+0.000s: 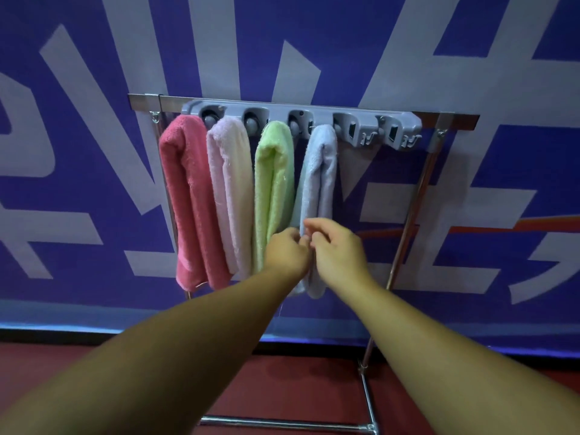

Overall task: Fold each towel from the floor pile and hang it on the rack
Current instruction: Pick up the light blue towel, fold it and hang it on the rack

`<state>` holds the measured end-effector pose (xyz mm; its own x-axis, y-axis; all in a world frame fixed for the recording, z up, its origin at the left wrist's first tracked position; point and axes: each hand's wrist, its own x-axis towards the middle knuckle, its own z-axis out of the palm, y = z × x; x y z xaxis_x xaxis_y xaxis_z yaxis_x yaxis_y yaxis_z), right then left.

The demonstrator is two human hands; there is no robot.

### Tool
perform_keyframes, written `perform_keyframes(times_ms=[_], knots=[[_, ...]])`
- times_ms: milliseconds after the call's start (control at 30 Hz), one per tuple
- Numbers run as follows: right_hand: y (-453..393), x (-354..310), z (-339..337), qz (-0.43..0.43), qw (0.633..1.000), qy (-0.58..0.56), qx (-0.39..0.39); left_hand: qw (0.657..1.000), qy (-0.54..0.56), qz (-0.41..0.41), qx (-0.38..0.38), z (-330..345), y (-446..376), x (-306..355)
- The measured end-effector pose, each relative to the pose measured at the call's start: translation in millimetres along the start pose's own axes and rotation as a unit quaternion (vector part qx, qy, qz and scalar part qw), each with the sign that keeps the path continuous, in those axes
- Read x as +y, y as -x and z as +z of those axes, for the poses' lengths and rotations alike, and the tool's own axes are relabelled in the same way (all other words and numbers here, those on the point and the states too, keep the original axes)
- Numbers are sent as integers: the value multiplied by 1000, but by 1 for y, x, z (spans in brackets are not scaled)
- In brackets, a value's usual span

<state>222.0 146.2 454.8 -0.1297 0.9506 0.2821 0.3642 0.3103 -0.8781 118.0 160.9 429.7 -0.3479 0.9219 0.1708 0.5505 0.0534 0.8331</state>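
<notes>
My two bare forearms reach forward from the bottom of the view, over the red floor [282, 384]. The left hand [287, 254] has its fingers curled in at the lower part of the blue towel [318, 183], and the right hand [337, 251] is just beside it, thumb and forefinger pinched close at the same towel's edge; I cannot tell how much cloth either one holds. Four folded towels hang side by side from the grey rack [301, 119]: pink towel [188, 199], pale towel [230, 189], green towel [271, 183], then the blue one. The rack sits on a metal frame [411, 202] against a blue wall [345, 42] with pale lettering.
</notes>
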Motion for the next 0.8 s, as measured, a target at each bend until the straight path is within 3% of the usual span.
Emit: perform_keyframes(times_ms=[100,200,300,400,500,633,800], knots=[[-7,8,7,68,996,1,-53,1000,-11,-2,-28,-4,1,-10],[-17,12,7,114,993,-3,-10,991,113,-59,-51,-9,5,-5],[-28,18,2,148,988,-52,6,936,291,-163,-114,-12,7,-4],[-34,33,9,210,968,-132,-38,897,364,-205,-143,-8,7,-8],[-33,50,21,269,949,-160,-43,891,356,-214,-180,0,11,-11],[-31,64,38,278,927,-251,-15,884,365,-223,-190,12,20,-14],[-31,75,49,285,937,-193,-64,929,222,-249,-162,22,16,-35]])
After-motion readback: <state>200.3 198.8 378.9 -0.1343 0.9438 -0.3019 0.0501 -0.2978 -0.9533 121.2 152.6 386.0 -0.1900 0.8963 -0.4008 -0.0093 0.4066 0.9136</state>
